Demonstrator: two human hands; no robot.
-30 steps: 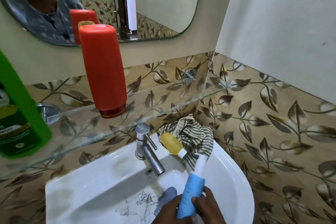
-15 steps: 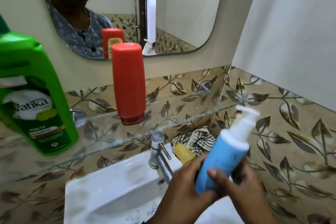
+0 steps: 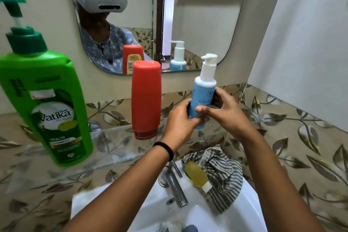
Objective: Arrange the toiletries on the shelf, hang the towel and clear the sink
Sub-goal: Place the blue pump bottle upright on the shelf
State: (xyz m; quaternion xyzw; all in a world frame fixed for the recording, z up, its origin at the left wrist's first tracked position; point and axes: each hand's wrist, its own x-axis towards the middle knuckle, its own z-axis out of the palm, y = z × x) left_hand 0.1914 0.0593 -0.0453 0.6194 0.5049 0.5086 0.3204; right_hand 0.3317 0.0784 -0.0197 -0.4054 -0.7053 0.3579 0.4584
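In the head view, the glass shelf [image 3: 116, 137] runs across the wall under the mirror [image 3: 197, 15], and I describe the places from this shelf. On its left part stands the green shampoo bottle [image 3: 50, 103], close to the front edge of the shelf and leaning a little in the wide picture. Near the middle of the shelf stands the red bottle [image 3: 146, 100], upside down on its cap, with bare glass between the two bottles. To the right of the red bottle the shelf has open room up to the corner of the tiled wall [image 3: 301, 147]. Just above this free part, both hands hold the blue pump bottle [image 3: 202, 100] nearly upright, its white pump on top. The left hand [image 3: 180, 118] comes from below with the fingers closed around the lower body of the bottle; a black band is on its wrist. The right hand [image 3: 224, 111] wraps the bottle from the right side, the thumb across the front. Below the shelf is the white sink [image 3: 250, 209] with the tap [image 3: 175, 186]. On the sink rim right of the tap lies the striped towel [image 3: 224, 173], crumpled, and the yellow bottle [image 3: 195, 175] lies on it.
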